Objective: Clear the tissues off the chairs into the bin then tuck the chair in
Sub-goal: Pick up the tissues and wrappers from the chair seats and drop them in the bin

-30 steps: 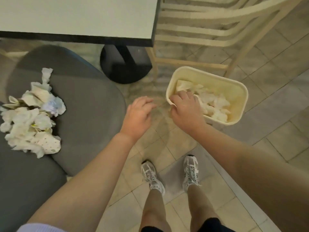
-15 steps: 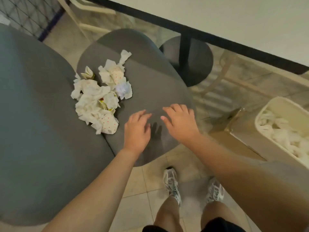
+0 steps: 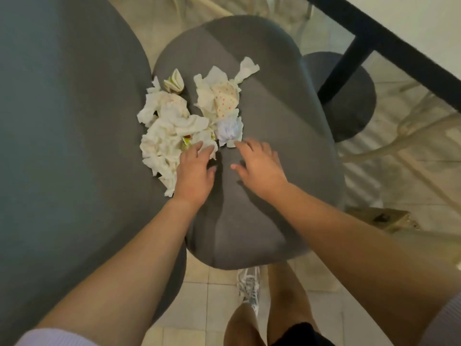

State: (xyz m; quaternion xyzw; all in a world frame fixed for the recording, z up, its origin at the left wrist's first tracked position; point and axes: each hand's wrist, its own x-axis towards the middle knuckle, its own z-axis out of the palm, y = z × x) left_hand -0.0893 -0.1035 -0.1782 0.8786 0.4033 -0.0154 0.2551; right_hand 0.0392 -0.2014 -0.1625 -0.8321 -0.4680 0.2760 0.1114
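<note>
views: one, head-worn wide-angle | direction: aimed steeply down and forward | range: close, grey chair seat (image 3: 262, 108) filling the middle of the frame | edges: floor tiles (image 3: 207, 290) seen below, table edge (image 3: 399, 46) cut off at upper right

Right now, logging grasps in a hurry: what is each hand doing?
Left hand: open, fingers on the tissues, nothing gripped.
Right hand: open, holding nothing, fingertips at the pile's edge.
</note>
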